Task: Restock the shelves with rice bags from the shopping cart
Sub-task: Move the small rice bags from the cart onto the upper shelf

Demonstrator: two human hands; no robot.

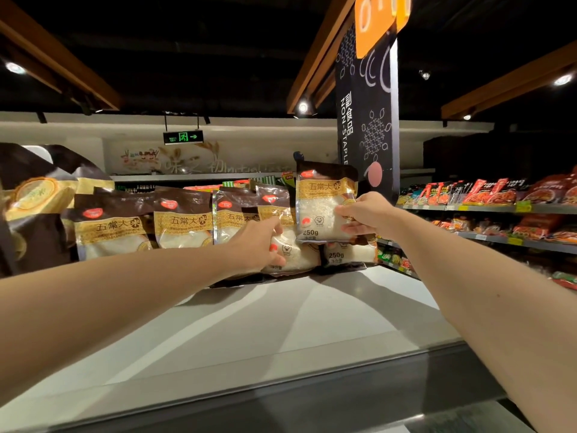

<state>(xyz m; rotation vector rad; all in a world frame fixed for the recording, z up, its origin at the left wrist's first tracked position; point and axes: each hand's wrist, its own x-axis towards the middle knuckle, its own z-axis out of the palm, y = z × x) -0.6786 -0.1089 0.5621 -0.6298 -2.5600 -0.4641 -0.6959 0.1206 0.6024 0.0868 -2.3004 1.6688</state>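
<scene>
Restocking the shelf [312, 310] with rice.
Right hand [367, 214] pinches the raised rice bag [321, 207]; left hand [259, 242] grips the leaning bag [295, 254]; both should stand upright against the row [184, 221].

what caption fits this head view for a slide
Right hand holds a rice bag upright over the shelf while left hand grips a second bag.
</scene>
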